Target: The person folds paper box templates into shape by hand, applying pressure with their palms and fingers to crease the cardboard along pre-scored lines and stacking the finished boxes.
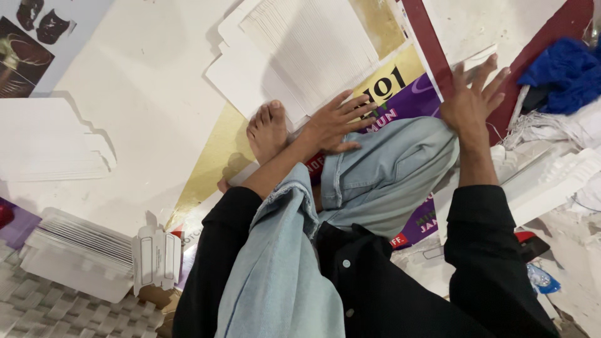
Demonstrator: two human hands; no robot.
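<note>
Head view, looking down on a seated person in a black long-sleeved shirt and pale blue denim trousers, one bare foot (268, 129) resting on the floor. The left hand (335, 125) lies palm down with its fingers (358, 107) spread and released, grasping nothing; it rests at the near edge of a fanned stack of flat white die-cut card sheets (300, 53), partly over the knee and a purple printed sheet (410, 100) beneath. The right hand (472, 100) is likewise flat, fingers (482, 70) splayed and unclenched, pressing on the lower edge of a large white board with a dark red border (476, 25); it holds nothing. The fanned stack lies just ahead of the left hand, beside the foot, on a gold sheet (213, 163) that covers part of the floor. Further white card stacks appear to the left: one pile of flat sheets (50, 141) at the left margin, and a ribbed pile (81, 247) nearer the body with a small folded white card piece (155, 256) against it. A woven white mat (37, 313) occupies the lower left corner. To the right lie a crumpled blue cloth (560, 66) and white stepped foam or card pieces (551, 178), well apart from the fanned stack
</note>
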